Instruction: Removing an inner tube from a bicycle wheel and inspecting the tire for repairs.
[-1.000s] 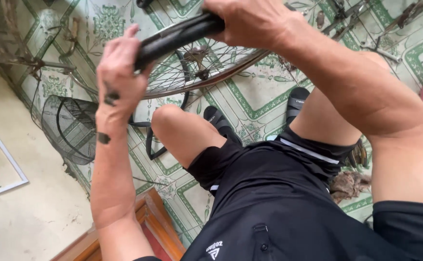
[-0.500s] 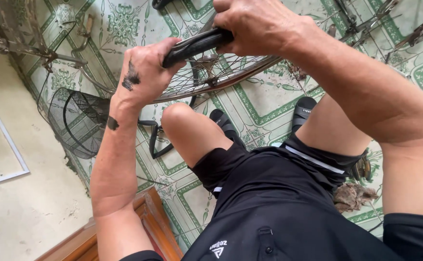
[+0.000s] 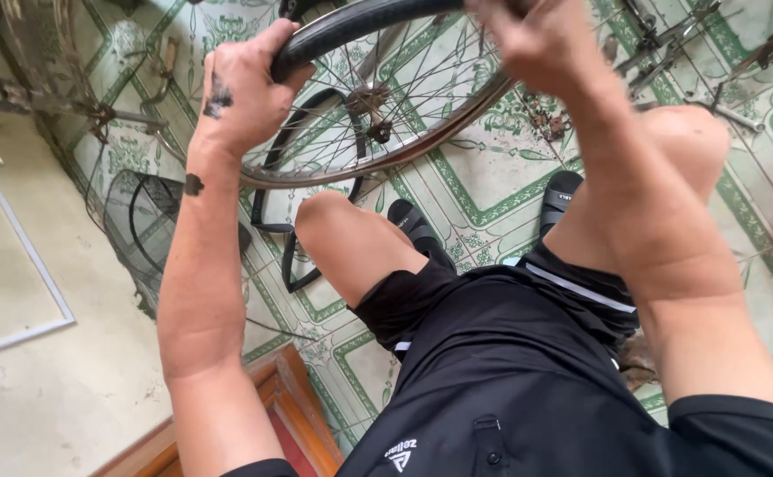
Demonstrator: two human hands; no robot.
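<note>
The person sits with knees bent and holds a bicycle wheel (image 3: 378, 115) up over the tiled floor (image 3: 492, 190). The wheel is in front of the knees, near the top of the view. It has a black tire (image 3: 351, 22) on a shiny metal rim (image 3: 360, 163), and thin spokes run to the hub in the middle.

The left hand (image 3: 241, 93) grips the tire on its left side. Its fingers (image 3: 280, 40) are curled over the black rubber and pressed close together, with the thumb tucked under (there are dark smudges on the back of this hand and on the wrist).

The right hand (image 3: 537, 44) is on the top of the tire, farther right. It is blurry, so I cannot tell how its fingers sit, only that the hand is closed on the tire.

Below the wheel are two black sandals (image 3: 417, 230) on the floor. A black wire basket (image 3: 143, 230) lies to the left, and a wooden frame (image 3: 280, 397) is near the bottom. The person wears black shorts (image 3: 510, 353).
</note>
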